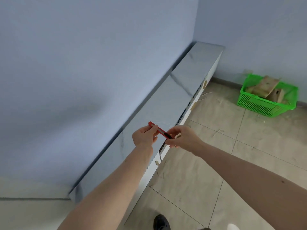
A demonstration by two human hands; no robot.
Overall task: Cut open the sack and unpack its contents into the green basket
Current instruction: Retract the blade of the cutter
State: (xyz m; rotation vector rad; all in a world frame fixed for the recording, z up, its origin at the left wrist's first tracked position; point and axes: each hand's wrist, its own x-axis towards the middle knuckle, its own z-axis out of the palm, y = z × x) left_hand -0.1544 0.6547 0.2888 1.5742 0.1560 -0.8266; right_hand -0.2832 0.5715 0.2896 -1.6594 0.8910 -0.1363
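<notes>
Cutter [159, 130] gripped by left hand [144, 136], pinched at blade end by right hand [180, 136]; light, rigid, sharp; best held by red body.

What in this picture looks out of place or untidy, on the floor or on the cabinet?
Pale straw-like scraps lie scattered on the tiled floor between the white cabinet and the green basket. Strips of tan tape stick along the cabinet's front edge, which looks unfinished. Nothing seems spilled.
</notes>
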